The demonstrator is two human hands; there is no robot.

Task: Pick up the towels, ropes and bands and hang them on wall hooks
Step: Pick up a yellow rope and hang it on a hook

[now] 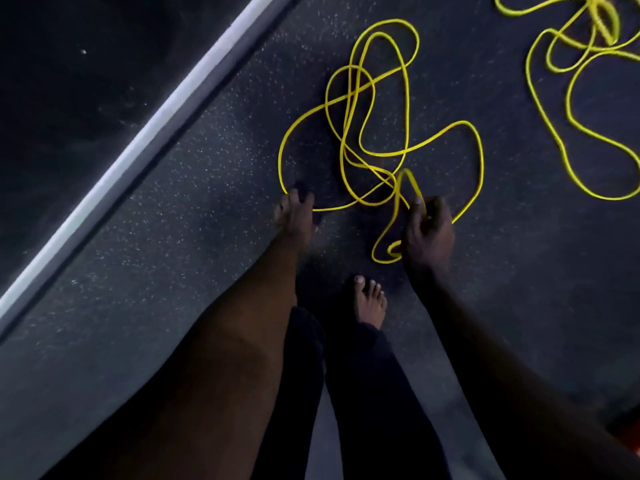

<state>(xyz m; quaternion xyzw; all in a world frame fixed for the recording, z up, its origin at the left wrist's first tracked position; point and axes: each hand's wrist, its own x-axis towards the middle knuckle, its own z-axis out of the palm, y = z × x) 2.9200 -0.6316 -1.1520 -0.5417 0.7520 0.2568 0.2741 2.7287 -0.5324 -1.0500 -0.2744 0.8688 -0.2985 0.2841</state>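
Fingers [419, 204] of the right hand [428, 232] curl round strands of the yellow rope [372, 154] at frame centre. The left hand [294, 213] meets its loop, grip unclear. Most of it lies on the floor [207, 209]. The second yellow rope [606, 34], upper right, is untouched; nothing looks hung yet.

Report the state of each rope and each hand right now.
Near rope: tangled loose on the floor, one loop held up off it.
Far rope: loose coils on the floor, untouched, partly out of frame.
Right hand: fingers curled round the near rope's raised loop.
Left hand: down on the near rope's left loop; grip unclear.
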